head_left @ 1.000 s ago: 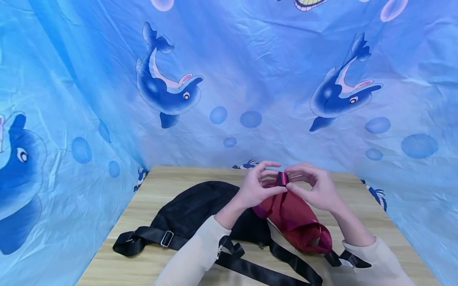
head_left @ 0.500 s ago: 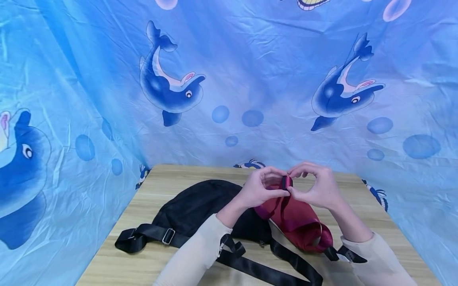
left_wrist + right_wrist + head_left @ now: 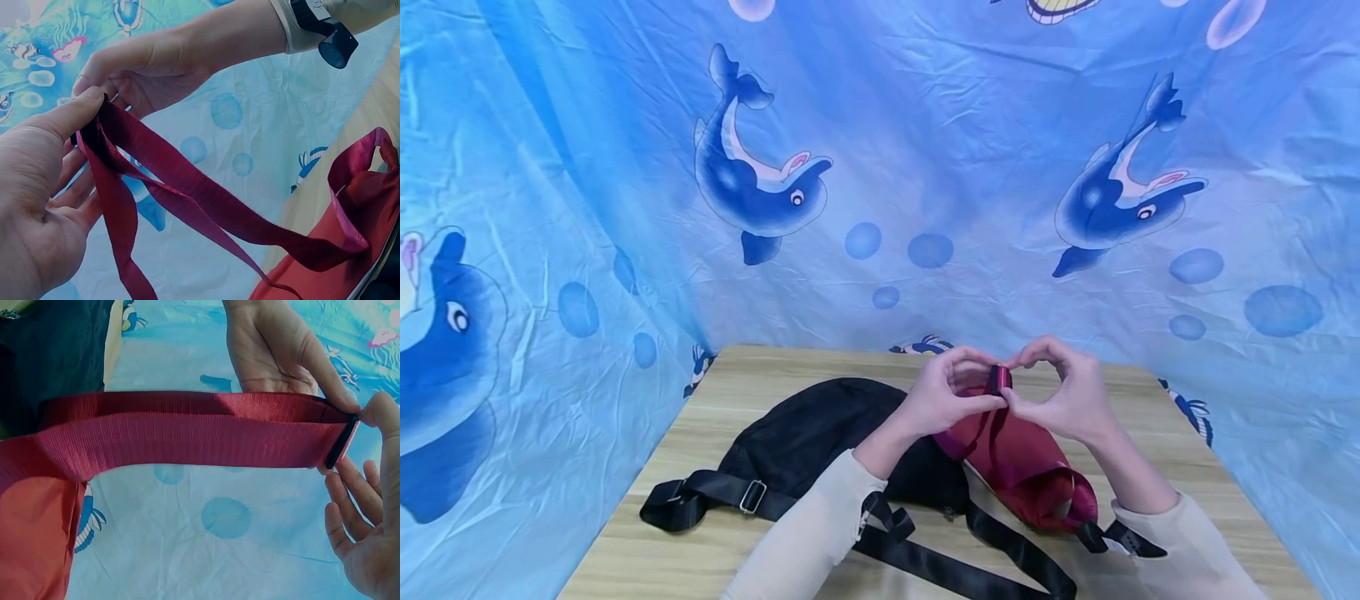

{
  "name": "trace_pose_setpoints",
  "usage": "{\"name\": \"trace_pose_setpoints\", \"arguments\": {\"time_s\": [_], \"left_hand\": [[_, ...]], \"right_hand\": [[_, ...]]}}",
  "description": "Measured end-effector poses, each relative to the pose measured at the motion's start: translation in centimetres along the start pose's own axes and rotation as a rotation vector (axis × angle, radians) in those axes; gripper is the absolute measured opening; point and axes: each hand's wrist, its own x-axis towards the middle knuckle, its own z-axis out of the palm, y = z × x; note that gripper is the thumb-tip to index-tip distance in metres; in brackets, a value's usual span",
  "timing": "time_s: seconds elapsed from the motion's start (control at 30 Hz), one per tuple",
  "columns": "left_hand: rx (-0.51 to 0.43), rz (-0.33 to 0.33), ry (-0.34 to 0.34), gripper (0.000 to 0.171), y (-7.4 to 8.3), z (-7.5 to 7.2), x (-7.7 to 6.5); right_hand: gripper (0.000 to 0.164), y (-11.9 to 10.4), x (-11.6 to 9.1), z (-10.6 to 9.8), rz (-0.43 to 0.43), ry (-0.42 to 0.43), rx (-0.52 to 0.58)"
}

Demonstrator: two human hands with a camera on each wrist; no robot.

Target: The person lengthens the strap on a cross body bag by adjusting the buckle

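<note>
Both hands hold a black strap slider (image 3: 342, 444) on the dark red webbing strap (image 3: 206, 440), raised over the table's far part. My left hand (image 3: 936, 398) pinches it between thumb and fingers from the left. From the right, my right hand (image 3: 1075, 402) pinches its edge, thumb below and index finger above in a rounded arch. The strap hangs in loops from the slider, as the left wrist view shows, down to a red bag (image 3: 1026, 458). That bag lies beneath the hands, slightly overlapping a black bag (image 3: 820, 425) on its left.
Black webbing (image 3: 940, 571) from the black bag runs along the table front, with a metal buckle (image 3: 752, 497) at the left. The wooden table (image 3: 760, 367) ends at a blue dolphin-print curtain (image 3: 880, 183) behind and at the sides. Dark straps (image 3: 1131, 539) circle the right sleeve.
The right hand's fingers have drawn in from a wider spread to a rounder pinch at the slider. The slider sits slightly lower and further right. Both bags lie as before.
</note>
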Motion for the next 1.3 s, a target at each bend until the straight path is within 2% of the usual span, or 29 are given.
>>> {"name": "trace_pose_setpoints", "arguments": {"time_s": [0.1,0.2,0.27,0.33,0.4,0.47,0.53,0.6,0.7,0.73,0.9,1.0,1.07,1.17,1.23,1.3], "left_hand": [[-0.016,-0.010,-0.004,0.045,0.0,-0.3,0.2],[-0.020,-0.029,0.005,0.045,-0.1,-0.7,0.4],[-0.013,-0.036,0.013,0.044,-0.2,-1.0,0.4],[-0.004,-0.038,0.017,0.045,-0.2,-1.1,0.5],[0.008,-0.034,0.010,0.045,-0.3,-1.1,0.5],[0.013,-0.028,-0.002,0.046,-0.4,-1.1,0.6],[0.013,-0.029,-0.010,0.046,-0.5,-1.1,0.7],[0.020,-0.038,-0.009,0.045,-0.7,-1.2,0.8],[0.025,-0.057,0.012,0.043,-1.0,-1.3,0.9],[0.028,-0.061,0.018,0.043,-1.1,-1.3,0.9],[0.048,-0.061,0.017,0.044,-1.4,-1.3,0.9],[0.047,-0.053,0.025,0.043,-1.4,-1.3,0.9],[0.032,-0.044,0.042,0.043,-1.4,-1.3,1.0],[0.024,-0.044,0.074,0.042,-1.3,-1.4,1.0],[0.023,-0.045,0.090,0.042,-1.3,-1.4,1.0],[0.028,-0.047,0.099,0.042,-1.2,-1.3,0.9]], "right_hand": [[0.034,-0.2,0.3,0.1,0.027,0.045,0.093],[0.033,-0.2,0.8,0.3,0.001,0.100,0.249],[0.038,-0.2,1.2,0.4,0.000,0.090,0.306],[0.049,-0.3,1.5,0.3,0.038,0.034,0.291],[0.058,-0.4,1.4,0.4,0.086,-0.030,0.208],[0.058,-0.4,1.3,0.4,0.134,-0.068,0.118],[0.050,-0.4,1.3,0.4,0.156,-0.035,0.110],[0.041,-0.4,1.4,0.3,0.172,0.042,0.186],[0.039,-0.5,1.5,0.2,0.186,0.121,0.297],[0.040,-0.5,1.4,0.2,0.201,0.124,0.310],[0.039,-0.7,1.2,0.4,0.281,0.090,0.230],[0.038,-0.5,1.1,0.4,0.275,0.155,0.301],[0.046,-0.3,0.9,0.4,0.266,0.159,0.346],[0.058,0.3,0.1,0.7,0.310,0.081,0.290],[0.058,0.8,-0.8,1.1,0.364,-0.002,0.195],[0.051,1.2,-1.6,1.6,0.396,-0.047,0.106]]}}
